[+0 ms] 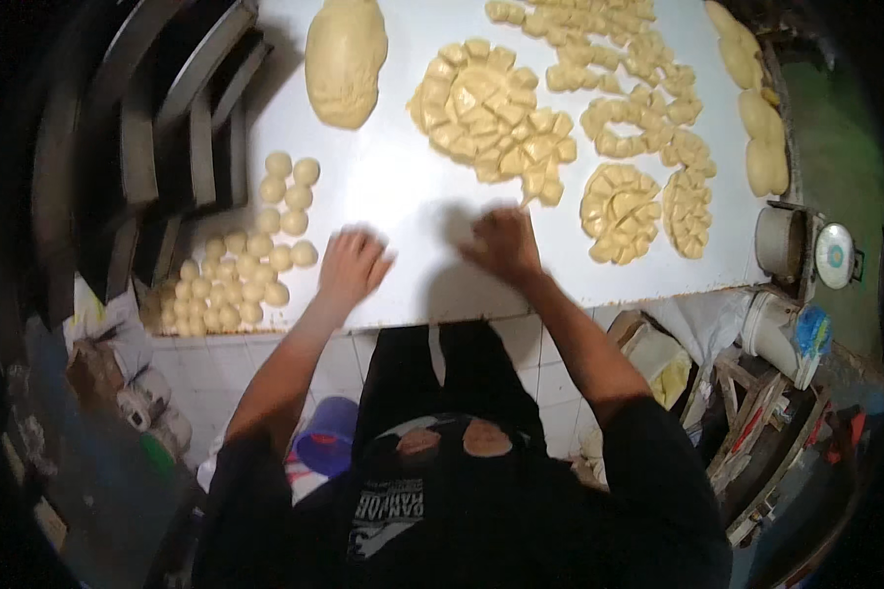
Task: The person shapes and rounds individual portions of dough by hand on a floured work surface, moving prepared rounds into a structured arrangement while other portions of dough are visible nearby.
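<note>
My left hand (354, 263) is palm down at the white tabletop's near edge, just right of a cluster of small round dough balls (228, 285). Its fingers are bent and smeared by motion, and whatever lies beneath the palm is hidden. My right hand (504, 245) is curled closed, knuckles up, a little farther right. It is close to the lower tip of a large heap of cut dough pieces (501, 128). What its fingers hold, if anything, cannot be made out.
A big oblong dough lump (346, 64) lies at the far left. More cut dough (619, 214) spreads right, with smooth dough lumps (764, 142) along the right edge. Dark stacked trays (182, 118) stand left. A metal pot (780, 240) is beyond the right corner; a purple bucket (328, 437) sits below.
</note>
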Tool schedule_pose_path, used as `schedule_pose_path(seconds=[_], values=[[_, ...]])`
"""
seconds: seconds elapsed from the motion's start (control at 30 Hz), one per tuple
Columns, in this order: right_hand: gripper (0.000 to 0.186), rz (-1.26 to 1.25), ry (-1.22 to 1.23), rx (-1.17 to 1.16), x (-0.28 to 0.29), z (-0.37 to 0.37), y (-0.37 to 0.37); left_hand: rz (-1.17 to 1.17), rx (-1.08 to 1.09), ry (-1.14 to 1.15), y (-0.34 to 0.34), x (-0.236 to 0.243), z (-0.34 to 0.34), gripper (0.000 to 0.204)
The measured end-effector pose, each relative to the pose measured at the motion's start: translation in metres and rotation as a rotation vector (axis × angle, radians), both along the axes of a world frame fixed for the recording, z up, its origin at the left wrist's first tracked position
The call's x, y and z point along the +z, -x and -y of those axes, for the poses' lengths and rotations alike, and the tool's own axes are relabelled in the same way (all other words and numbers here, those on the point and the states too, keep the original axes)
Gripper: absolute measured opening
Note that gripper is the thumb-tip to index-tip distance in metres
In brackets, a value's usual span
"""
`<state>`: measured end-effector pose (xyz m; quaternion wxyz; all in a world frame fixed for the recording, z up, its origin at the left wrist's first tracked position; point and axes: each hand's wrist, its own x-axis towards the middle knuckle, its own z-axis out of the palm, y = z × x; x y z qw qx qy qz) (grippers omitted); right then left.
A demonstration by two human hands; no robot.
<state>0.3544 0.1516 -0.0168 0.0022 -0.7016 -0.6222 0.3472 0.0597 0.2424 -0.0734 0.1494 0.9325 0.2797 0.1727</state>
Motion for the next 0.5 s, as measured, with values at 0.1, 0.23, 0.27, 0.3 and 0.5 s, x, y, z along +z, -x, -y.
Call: schedule_pose_path(seconds=[0.1,0.23,0.27,0.3,0.5], values=[[0.029,0.092,-0.861,-0.296,-0.057,-0.003,0.038,0.046,0.308,0.154,-0.092,0.001,0.04,0.019],[0.028,-0.113,-0.787,0.201,-0.068,0.071,0.002,0.165,-0.042,0.322,0.004,-0.012,0.076,0.022],[0.028,-0.12,-0.8,0.216,-0.061,0.049,-0.008,0.064,-0.036,0.273,0.015,-0.007,0.054,0.026],[0.027,-0.117,-0.731,0.187,-0.049,0.022,-0.017,-0.037,0.095,0.051,0.004,-0.002,0.039,0.024],[0.027,-0.007,-0.849,0.162,-0.064,0.051,0.017,0.205,0.251,0.213,-0.066,-0.003,0.098,0.018]])
